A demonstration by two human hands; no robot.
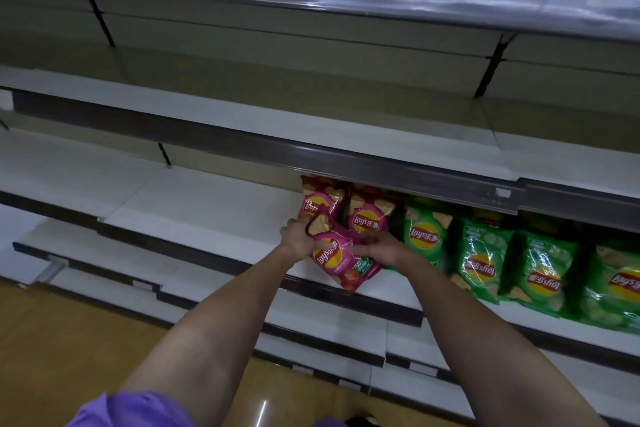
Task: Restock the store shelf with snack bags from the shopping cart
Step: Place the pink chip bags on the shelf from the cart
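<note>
1. both bare arms reached from the bottom of the frame up to the centre, meeting at one pink snack bag (341,262) on the white shelf (207,204).
2. left hand (297,237) sat at the bag's upper left corner, fingers curled round the top edge, pinching it.
3. right hand (379,248) lay on the bag's right side, fingers curled against the pink film, gripping it; the fingertips were partly hidden, so the exact contact could not be told.
4. the held bag was tilted, its top toward the upper left, its lower corner overhanging the dark front rail (346,295) of the shelf.
5. just behind it stood two more pink bags (369,218), upright and side by side, their tops hidden under the shelf above (346,163).
6. right of centre, a row of green snack bags (479,263) ran to the right edge of the frame on the same shelf; the nearest one (424,236) stood just beside the right hand.
7. the shelf stretch to the left of the pink bags showed bare white board.
8. lower left of the frame: wood-toned floor (69,340); a purple sleeve (131,409) at the bottom edge.
9. the shopping cart was not in view.
</note>
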